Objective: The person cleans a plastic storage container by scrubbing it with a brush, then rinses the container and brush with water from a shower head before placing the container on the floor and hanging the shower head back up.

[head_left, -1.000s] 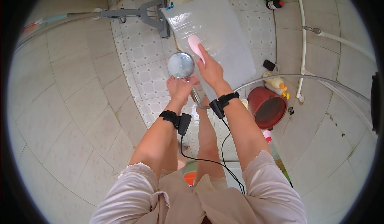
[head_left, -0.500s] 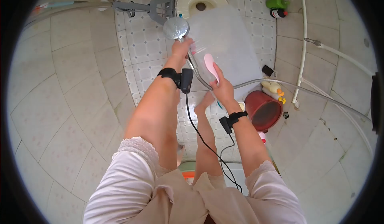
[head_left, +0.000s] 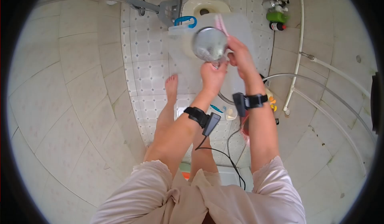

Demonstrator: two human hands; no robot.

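A round chrome shower head (head_left: 209, 44) is held by its handle in my left hand (head_left: 214, 77), fingers wrapped round it. Just to the right, my right hand (head_left: 240, 55) grips a pink brush (head_left: 220, 24), its bristles showing and its head pointing up. The two hands are close together, and the brush is beside the shower head. Beneath them a translucent whitish sheet (head_left: 236, 28) lies over the floor, with a blue-handled clear object (head_left: 185, 23) at its upper left. The shower hose (head_left: 226, 100) curves below my hands.
A squat toilet (head_left: 194, 7) lies ahead, with a grey mop head (head_left: 173, 11) to its left. Green and dark bottles (head_left: 277, 17) stand by the right wall. White pipes (head_left: 298, 52) run along that wall. A red bucket (head_left: 245, 124) is partly hidden behind my right forearm.
My left hand and the shower head have moved right, beside my right hand. The brush has turned and now shows its bristles. The blue-handled object has come into view on the sheet.
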